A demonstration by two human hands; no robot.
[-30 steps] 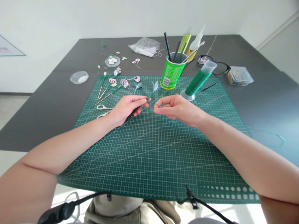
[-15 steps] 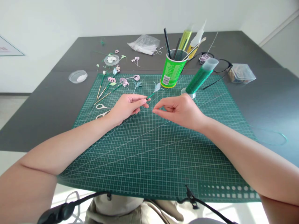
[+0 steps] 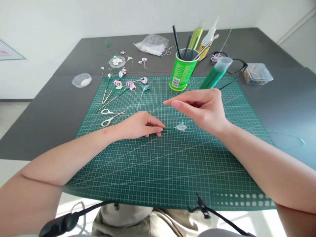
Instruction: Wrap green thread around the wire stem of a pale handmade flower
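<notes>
My left hand (image 3: pixel 140 125) is low over the green cutting mat (image 3: pixel 158 158), its fingers pinched round the green-wrapped stem of a pale blue flower (image 3: pixel 181 126). The blossom points right, away from the fingertips. Higher up and to the right, my right hand (image 3: pixel 208 110) has thumb and forefinger brought together; whatever may be between them is too fine to make out. Behind that hand stands a spool of green thread (image 3: pixel 214 75), its base hidden. White-handled scissors (image 3: pixel 108 121) lie left of my left hand.
Several small flowers on stems (image 3: pixel 117 84) lie at the mat's back left. A green can (image 3: pixel 182 74) holds sticks and tools. Eyeglasses (image 3: pixel 237 65) and a clear box (image 3: pixel 258 74) sit back right. Two shallow dishes, one with white pieces (image 3: pixel 117 62), and a plastic bag (image 3: pixel 153 44) lie farther back.
My left hand has come nearer with the flower, which now points right instead of up and right. My right hand has risen and now covers the spool's base.
</notes>
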